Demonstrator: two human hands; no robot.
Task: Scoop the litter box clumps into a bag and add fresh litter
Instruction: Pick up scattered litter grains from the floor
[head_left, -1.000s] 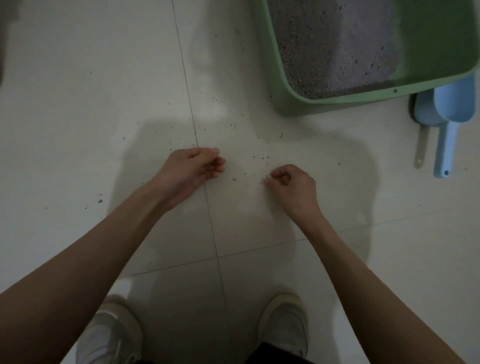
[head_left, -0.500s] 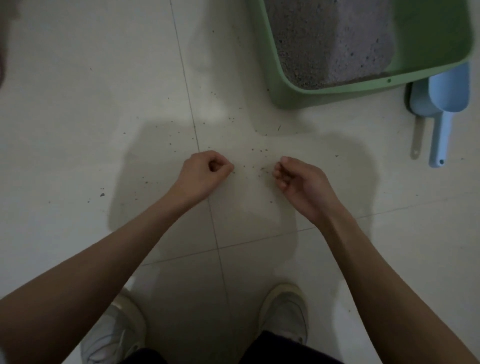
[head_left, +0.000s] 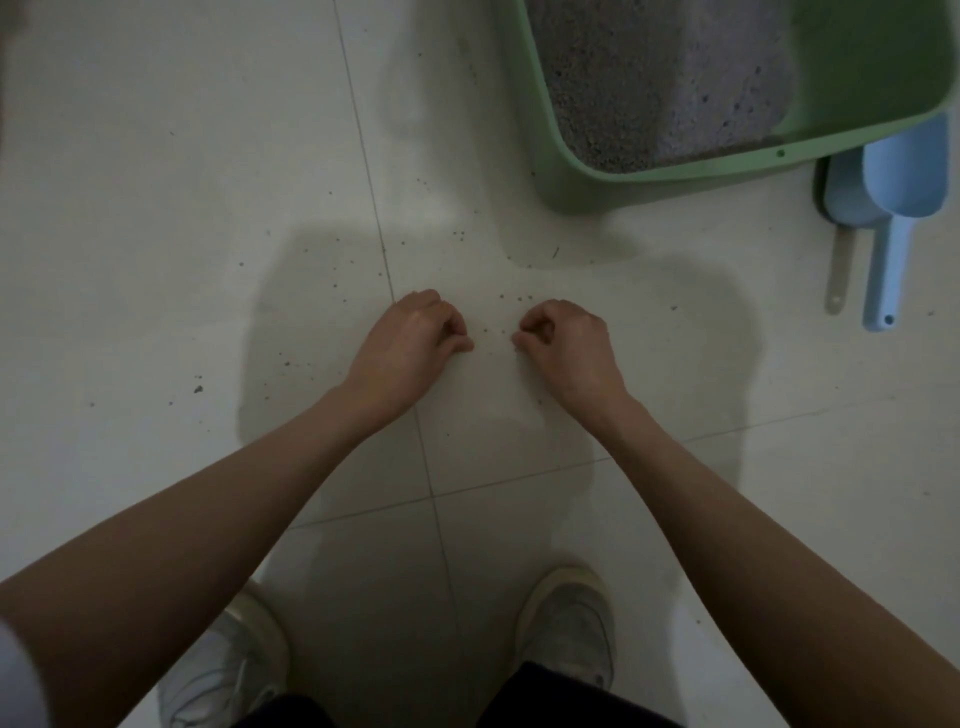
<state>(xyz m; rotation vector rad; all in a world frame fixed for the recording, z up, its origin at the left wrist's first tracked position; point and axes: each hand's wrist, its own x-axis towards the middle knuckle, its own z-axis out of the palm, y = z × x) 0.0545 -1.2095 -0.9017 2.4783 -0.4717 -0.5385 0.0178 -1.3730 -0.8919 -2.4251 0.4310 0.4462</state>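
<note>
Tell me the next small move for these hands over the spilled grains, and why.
Probably pinch up the few grains lying between the left hand and right hand. Both hands hover low over the tile with fingers curled; whether they already hold grains is unclear. More grains are scattered to the left, and the green litter box sits close ahead.

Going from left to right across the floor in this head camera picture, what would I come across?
Left hand → scattered litter grains → right hand → green litter box → grey scoop → blue scoop.
</note>
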